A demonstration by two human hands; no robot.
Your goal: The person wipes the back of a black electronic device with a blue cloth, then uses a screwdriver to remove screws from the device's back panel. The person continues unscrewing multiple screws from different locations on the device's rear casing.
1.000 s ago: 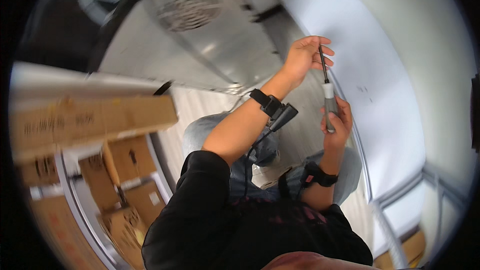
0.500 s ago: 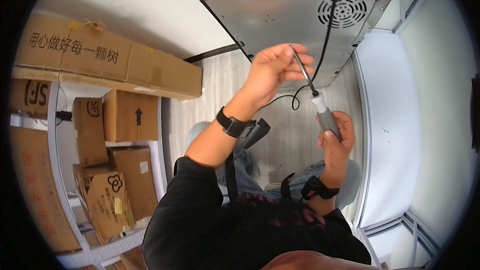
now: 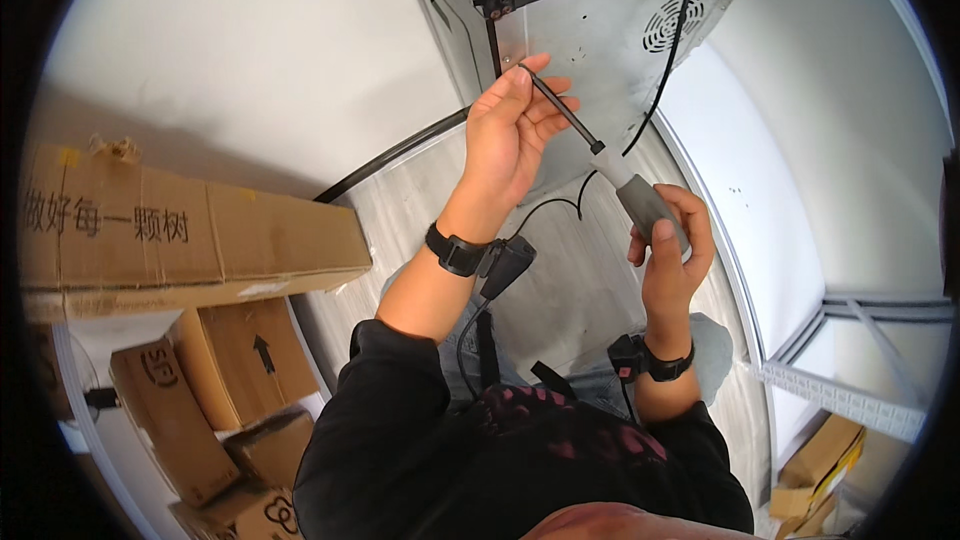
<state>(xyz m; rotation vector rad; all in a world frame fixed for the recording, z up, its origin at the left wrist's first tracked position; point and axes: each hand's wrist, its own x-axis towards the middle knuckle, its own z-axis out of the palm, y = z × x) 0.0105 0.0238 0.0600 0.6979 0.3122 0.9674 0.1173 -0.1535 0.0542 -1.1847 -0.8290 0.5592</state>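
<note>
Between my two hands is a screwdriver (image 3: 648, 208) with a grey and white handle and a dark metal shaft. My right hand (image 3: 672, 240) is wrapped round its handle. The tip end of the shaft is pinched by thumb and finger of my left hand (image 3: 508, 125), its other fingers loosely spread. Beyond the hands stands a machine with a grey metal panel (image 3: 570, 30), which has a round vent (image 3: 673, 24) and a black cable (image 3: 661, 75) hanging down it. A small screw-like dot shows on the panel beside my left fingertips.
A long cardboard box (image 3: 200, 240) lies at the left on a shelf of several smaller cartons (image 3: 255, 355). A white wall panel (image 3: 740, 190) runs along the right, with a metal rack (image 3: 850, 390) below it. Straps and a dangling black device (image 3: 508, 265) hang at my left wrist.
The view has turned, so the machine's left side now shows and the boxes sit lower. Both hands keep the screwdriver, which now tilts more toward the left.
</note>
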